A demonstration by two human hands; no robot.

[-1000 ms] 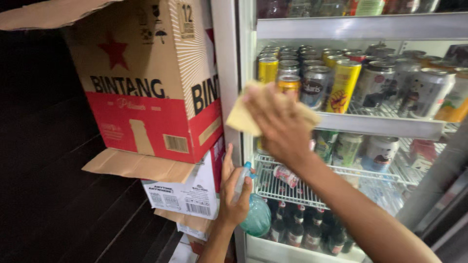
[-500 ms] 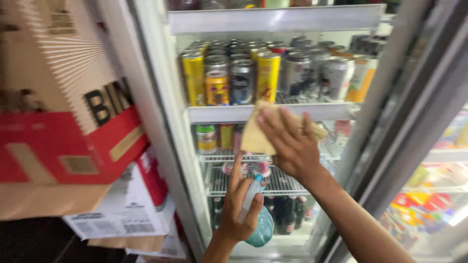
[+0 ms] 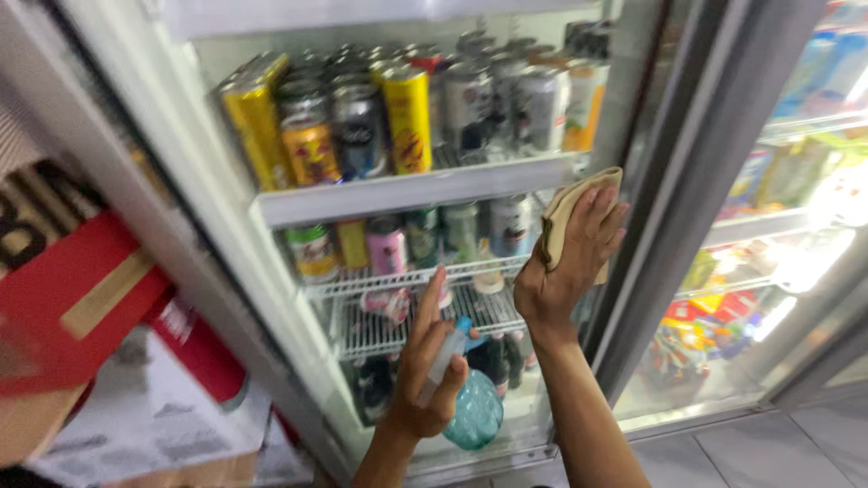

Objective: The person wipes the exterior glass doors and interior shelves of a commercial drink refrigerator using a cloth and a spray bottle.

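While both hands are up at the cooler, these notes hold:

Cloth pos.: tan cloth is pressed on the glass door, near its right edge, level w/ the white shelf of cans.
Direction: cloth lies above and right of the spray bottle; long axis of cloth approx. upright.
Nearer hand: right hand is on the cloth; left hand is lower, well apart.
Right hand: fingers spread flat and open, palm pushing cloth to the glass, not a fist.
Left hand: wrapped around the neck of the teal bottle, index finger stretched up along the glass; nozzle side I cannot tell.
Around: red-and-white carton boxes at left, 2nd cooler door at right.
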